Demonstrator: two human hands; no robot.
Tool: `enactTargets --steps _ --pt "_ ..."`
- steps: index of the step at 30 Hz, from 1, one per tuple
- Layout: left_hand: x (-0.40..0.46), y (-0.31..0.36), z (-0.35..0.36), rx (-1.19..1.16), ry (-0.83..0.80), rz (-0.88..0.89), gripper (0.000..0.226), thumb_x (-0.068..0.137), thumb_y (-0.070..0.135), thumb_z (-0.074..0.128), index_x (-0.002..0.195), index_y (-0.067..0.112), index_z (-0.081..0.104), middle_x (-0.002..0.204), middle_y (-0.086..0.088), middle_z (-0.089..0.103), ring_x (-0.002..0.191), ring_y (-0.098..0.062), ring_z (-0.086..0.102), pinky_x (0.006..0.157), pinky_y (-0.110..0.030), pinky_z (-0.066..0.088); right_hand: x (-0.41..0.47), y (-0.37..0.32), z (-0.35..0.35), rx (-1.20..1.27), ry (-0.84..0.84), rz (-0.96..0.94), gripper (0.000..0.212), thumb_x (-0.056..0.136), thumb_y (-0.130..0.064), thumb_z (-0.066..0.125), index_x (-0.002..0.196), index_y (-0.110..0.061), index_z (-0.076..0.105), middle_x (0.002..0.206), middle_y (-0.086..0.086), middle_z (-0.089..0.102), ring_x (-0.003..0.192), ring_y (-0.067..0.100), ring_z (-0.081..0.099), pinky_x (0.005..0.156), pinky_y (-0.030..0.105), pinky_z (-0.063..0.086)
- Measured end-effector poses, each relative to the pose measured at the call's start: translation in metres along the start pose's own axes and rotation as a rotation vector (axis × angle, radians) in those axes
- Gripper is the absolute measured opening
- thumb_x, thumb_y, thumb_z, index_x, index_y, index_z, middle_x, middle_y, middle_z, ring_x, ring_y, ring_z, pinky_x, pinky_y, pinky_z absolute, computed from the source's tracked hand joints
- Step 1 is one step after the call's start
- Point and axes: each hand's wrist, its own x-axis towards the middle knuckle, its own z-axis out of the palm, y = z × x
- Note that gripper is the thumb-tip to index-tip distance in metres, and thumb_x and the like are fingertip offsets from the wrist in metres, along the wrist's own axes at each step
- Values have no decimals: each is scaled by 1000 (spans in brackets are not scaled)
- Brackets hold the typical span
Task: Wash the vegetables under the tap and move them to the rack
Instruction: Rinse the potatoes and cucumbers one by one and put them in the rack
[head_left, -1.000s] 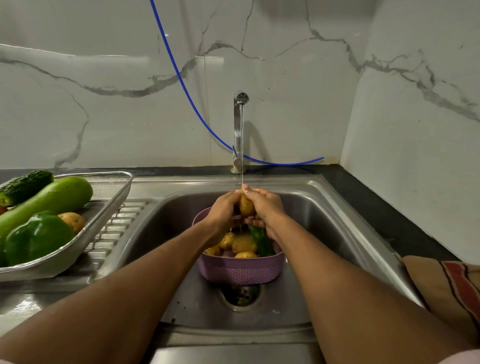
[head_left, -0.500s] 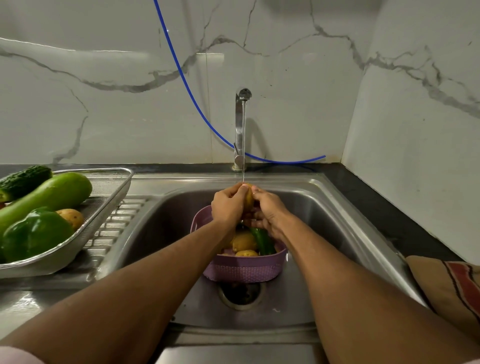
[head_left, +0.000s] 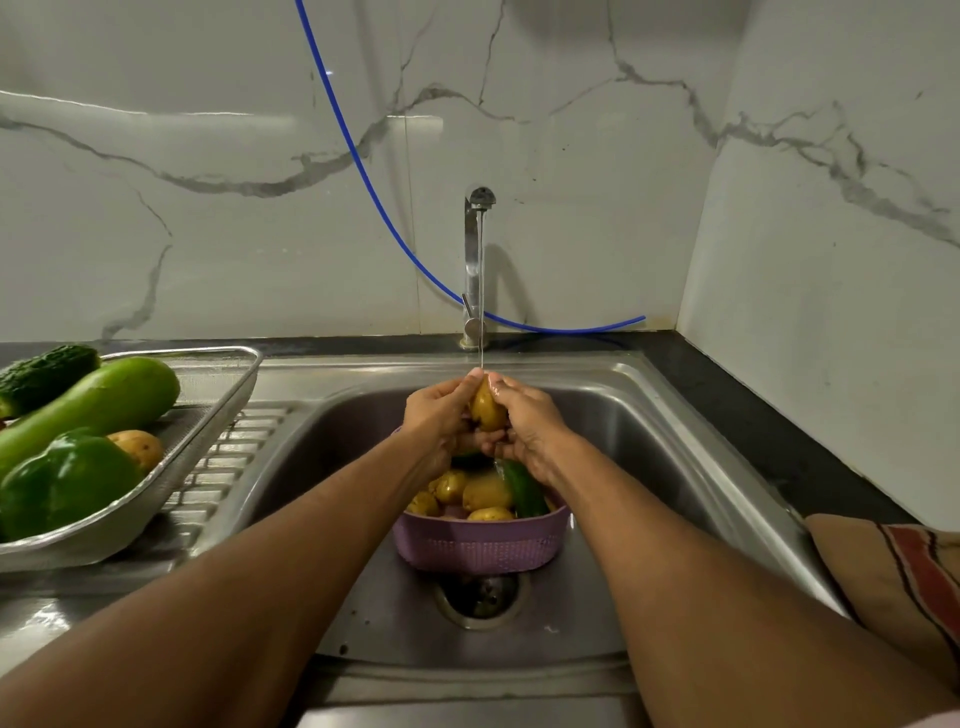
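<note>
Two forearms reach from six o'clock over the steel sink (head_left: 649, 441). Ahead of them a purple basket (head_left: 478, 545) stands in the basin just beyond the drain (head_left: 480, 597), holding several potatoes (head_left: 485, 493) and a green vegetable (head_left: 524, 488) not yet rinsed, placed, it seems, so that runoff falls through it to the drain. Directly above the basket, the left hand (head_left: 441, 415) and right hand (head_left: 524, 421) curl their fingers around one potato (head_left: 487, 410), holding it up in the thin stream from the tap (head_left: 475, 260) at twelve o'clock so the water strikes it from above. At nine o'clock a wire rack (head_left: 218, 395) sits on the drainboard, carrying a green pepper (head_left: 62, 483), a pale gourd (head_left: 104, 405), a dark cucumber (head_left: 47, 369) and one potato (head_left: 137, 447); the route there looks open, with only the sink rim between. At four o'clock a striped cloth (head_left: 904, 582) lies on the dark counter (head_left: 779, 441). A blue hose (head_left: 363, 156) loops across the marble wall behind.
</note>
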Motion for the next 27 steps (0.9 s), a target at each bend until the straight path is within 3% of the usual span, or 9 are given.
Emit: enactTargets --steps 3,8,15,18,20,23,27 --pt "-2 6 -2 -24 -90 2 30 101 23 61 126 8 69 112 -19 73 95 -33 76 76 -44 65 0 -1 2 -7 8 -58 31 106 -44 51 132 -32 63 113 13 70 88 24 70 66 33 58" --pt "-4 4 -8 -45 -208 26 26 102 12 58 126 13 68 116 -16 74 103 -30 74 82 -42 64 1 -2 1 41 1 -12 35 106 -45 51 136 -31 61 115 15 69 95 28 69 79 40 57" --pt "2 -11 4 18 167 198 26 94 29 71 116 14 75 108 -12 74 97 -28 74 73 -43 65 0 -1 9 -42 -56 -67 28 106 -43 50 129 -39 66 119 9 67 105 31 70 92 53 60" --pt "4 -5 6 -8 219 121 25 89 33 77 106 15 76 100 -11 74 91 -29 74 62 -37 64 -2 -1 9 -93 -53 -72 35 107 -45 49 140 -37 58 106 8 68 80 20 66 81 38 61" --pt "4 -2 5 -21 226 52 26 84 36 82 99 16 76 98 -12 74 90 -30 74 67 -42 65 -3 0 9 -110 -57 -52 37 107 -47 48 140 -35 56 99 10 69 69 18 60 76 39 58" --pt "2 0 5 -29 200 -17 31 81 36 84 101 14 75 98 -13 75 89 -32 75 71 -47 65 -2 2 8 -121 -44 -38 35 106 -48 48 137 -34 60 102 10 72 71 19 62 77 39 60" --pt "0 2 3 -37 53 -79 27 94 27 71 116 11 74 111 -18 71 97 -35 73 71 -46 64 1 3 3 -100 -3 -33 31 105 -47 52 131 -37 65 107 9 73 84 23 68 70 34 57"
